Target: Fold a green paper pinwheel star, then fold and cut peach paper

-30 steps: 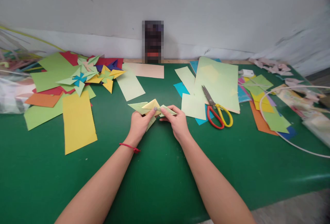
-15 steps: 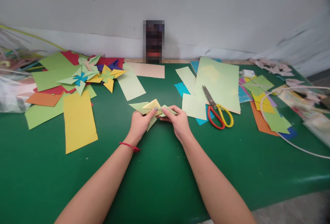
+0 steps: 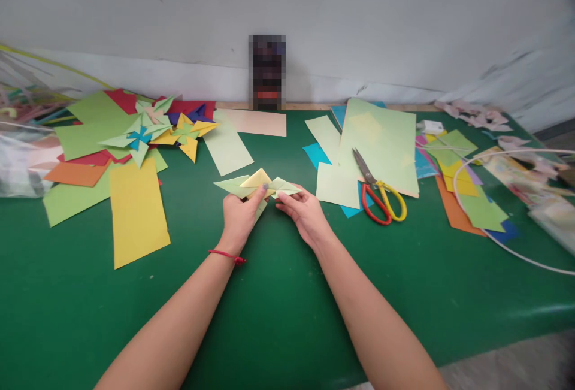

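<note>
Between my hands is a folded paper star (image 3: 256, 179), pale green with a yellow middle, held above the green table (image 3: 278, 306). My left hand (image 3: 240, 216) is closed on its left part, thumb pressed on the yellow fold. On the right, my right hand (image 3: 303, 210) pinches a pale green point between thumb and fingers. The fingertips under the paper are partly hidden. Finished-looking folded stars lie at the back left, one pale green with a blue middle (image 3: 140, 137) and one yellow with a green middle (image 3: 187, 133).
Scissors (image 3: 372, 183) with one red and one yellow handle lie right of my hands, partly on pale green sheets (image 3: 381, 138). A yellow sheet (image 3: 139, 216) lies to the left. A pixelated dark object (image 3: 267, 72) leans on the wall. A white cable (image 3: 462, 210) loops at the right.
The folded star has shifted slightly left and turned a little in my hands. My right fingers have moved along its right point; the grip of my left hand stays.
</note>
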`<state>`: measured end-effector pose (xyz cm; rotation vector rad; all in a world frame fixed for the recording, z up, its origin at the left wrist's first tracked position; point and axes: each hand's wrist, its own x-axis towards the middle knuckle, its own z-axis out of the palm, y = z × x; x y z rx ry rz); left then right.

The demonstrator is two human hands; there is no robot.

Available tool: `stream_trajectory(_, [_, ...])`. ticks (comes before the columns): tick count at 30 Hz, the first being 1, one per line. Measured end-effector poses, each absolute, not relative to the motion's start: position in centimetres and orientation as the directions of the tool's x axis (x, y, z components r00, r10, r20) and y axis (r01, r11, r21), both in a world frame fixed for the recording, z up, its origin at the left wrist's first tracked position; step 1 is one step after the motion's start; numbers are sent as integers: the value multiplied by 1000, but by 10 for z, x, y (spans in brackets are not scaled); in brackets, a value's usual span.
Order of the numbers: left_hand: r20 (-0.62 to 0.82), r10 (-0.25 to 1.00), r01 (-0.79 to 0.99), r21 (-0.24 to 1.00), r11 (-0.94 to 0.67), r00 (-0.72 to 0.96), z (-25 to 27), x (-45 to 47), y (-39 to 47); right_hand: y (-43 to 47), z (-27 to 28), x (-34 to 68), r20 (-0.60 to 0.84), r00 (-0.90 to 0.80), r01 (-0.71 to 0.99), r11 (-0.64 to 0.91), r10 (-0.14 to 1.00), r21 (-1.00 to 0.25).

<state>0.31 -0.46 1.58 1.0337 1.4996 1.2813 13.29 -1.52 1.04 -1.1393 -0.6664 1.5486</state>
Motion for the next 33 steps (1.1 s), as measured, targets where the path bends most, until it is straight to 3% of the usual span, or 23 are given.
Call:
stream_trajectory(9, [-126,961,13,991,133,-245,17,4,-5,-17,8,128,-267,-19,-338,-258,963,-905])
stream_trajectory(33, [-70,962,76,993,93,-264,16,5,-6,-16,8,126,-298,0,-310,-283,955,-908])
